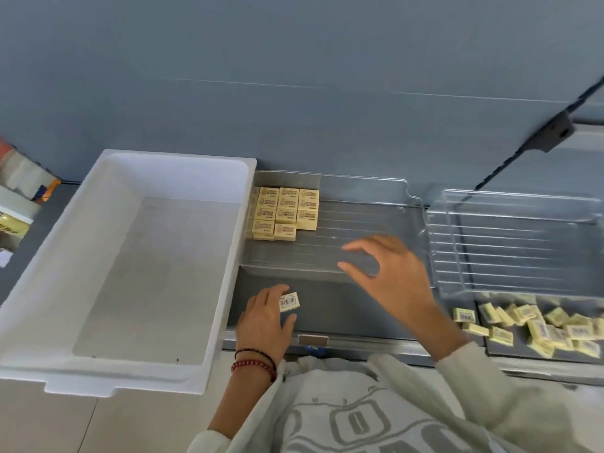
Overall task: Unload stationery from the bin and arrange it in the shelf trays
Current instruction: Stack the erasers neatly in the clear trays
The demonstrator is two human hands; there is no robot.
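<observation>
Closest to me is the person's pale grey sweatshirt [359,413], both sleeves reaching forward over the grey shelf [327,308]. The left grip [264,318], with dark and red bead bracelets [256,362] at its wrist, pinches a small cream eraser [289,302] between thumb and fingers, barcode label facing up, just above the shelf in front of the clear tray [359,217]. The right grip [392,276] is released, its fingers spread and holding nothing, slightly blurred over the tray's front right part; I cannot tell whether it touches the plastic. To the left, the white bin [147,273] stands hard against the tray, its floor bare. In the tray's back left corner, matching erasers [286,210] lie packed in neat rows, printed faces up. To the right, a second clear tray [513,243] sits beside the first, and in front of it a loose heap of erasers [539,325] is scattered on the shelf. Behind everything is a blue-grey wall [294,76].
</observation>
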